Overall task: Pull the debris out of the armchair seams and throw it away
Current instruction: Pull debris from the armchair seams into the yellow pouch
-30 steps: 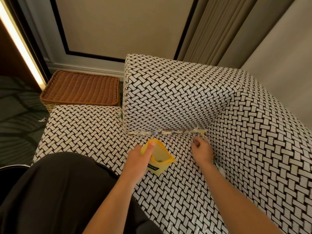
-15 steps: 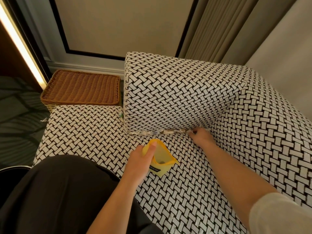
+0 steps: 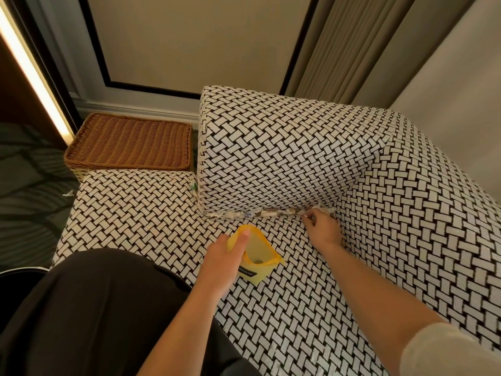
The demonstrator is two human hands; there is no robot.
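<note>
At centre frame, the right hand (image 3: 321,229), having reached up to the arm seam of the armchair (image 3: 271,158), is pinching the debris (image 3: 265,213) lining it, starting the pull. The left hand (image 3: 222,256) is gripping the yellow bag (image 3: 254,276) open just below.

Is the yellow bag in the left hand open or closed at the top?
Open. The yellow bag gapes at its mouth, its inside shows, and the left hand holds its rim.

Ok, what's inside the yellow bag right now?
Through the open mouth of the yellow bag, one small greyish scrap shows at the bottom. The left hand gripping the rim covers the bag's left inner side, so anything there is hidden.
</note>
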